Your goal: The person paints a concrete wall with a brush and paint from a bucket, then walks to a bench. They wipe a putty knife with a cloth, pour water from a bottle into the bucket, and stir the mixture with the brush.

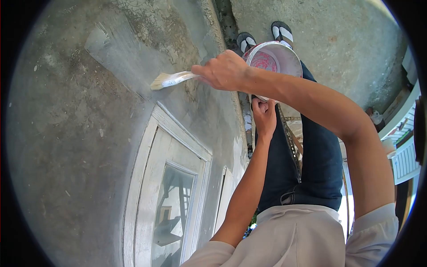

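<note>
My right hand (222, 71) is closed around the handle of a paintbrush (175, 79) and reaches across to the left. The bristles are at the grey wall, by the end of a lighter, wet-looking streak (120, 53); whether they press on it is hard to tell. My left hand (265, 115) is closed at the near edge of a white bucket (290, 60), whose inside has pinkish-red stains. The right forearm passes over the bucket and hides part of its rim.
A white-framed window (142, 178) is set in the wall (66, 147) below the brush. Between my legs runs a narrow perforated metal piece (293, 147). My sandalled feet (282, 33) show near the concrete ground (338, 49). White louvred shutters (405, 162) stand at the right.
</note>
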`<move>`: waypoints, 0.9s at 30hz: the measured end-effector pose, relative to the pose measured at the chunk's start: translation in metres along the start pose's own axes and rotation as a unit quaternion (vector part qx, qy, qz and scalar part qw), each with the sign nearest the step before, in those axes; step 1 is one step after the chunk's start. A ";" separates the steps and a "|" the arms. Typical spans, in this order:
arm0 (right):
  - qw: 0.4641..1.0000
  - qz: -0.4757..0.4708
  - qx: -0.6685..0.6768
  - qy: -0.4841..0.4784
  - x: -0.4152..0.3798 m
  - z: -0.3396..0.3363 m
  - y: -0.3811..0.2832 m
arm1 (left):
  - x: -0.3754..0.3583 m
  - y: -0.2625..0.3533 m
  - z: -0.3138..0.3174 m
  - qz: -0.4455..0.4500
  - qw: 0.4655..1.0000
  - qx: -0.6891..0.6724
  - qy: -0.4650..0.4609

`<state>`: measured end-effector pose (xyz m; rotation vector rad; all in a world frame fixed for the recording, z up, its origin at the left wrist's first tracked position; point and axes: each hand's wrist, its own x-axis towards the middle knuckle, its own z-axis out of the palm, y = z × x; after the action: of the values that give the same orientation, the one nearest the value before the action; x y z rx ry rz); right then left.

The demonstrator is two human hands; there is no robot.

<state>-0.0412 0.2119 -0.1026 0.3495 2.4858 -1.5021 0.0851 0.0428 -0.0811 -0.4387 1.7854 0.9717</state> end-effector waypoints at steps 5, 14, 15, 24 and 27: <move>0.990 -0.065 -0.078 0.094 0.028 -0.010 0.030 | -0.006 0.008 0.003 -0.006 1.000 -0.002 0.004; 0.991 0.073 0.010 0.110 0.044 -0.028 0.009 | -0.006 0.009 -0.010 -0.007 0.999 0.035 -0.006; 0.995 0.070 0.014 0.076 0.026 -0.013 0.000 | -0.005 0.006 -0.014 -0.001 0.999 0.034 -0.011; 0.993 -0.039 -0.064 0.096 0.004 0.041 0.022 | -0.002 -0.005 -0.026 -0.001 1.000 0.023 -0.006; 0.986 0.064 0.008 0.151 0.040 -0.002 0.040 | -0.007 0.000 -0.024 -0.005 0.999 0.031 0.003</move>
<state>-0.0671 0.2352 -0.1476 0.7789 2.6150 -1.5139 0.0735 0.0228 -0.0707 -0.4106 1.8128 0.9062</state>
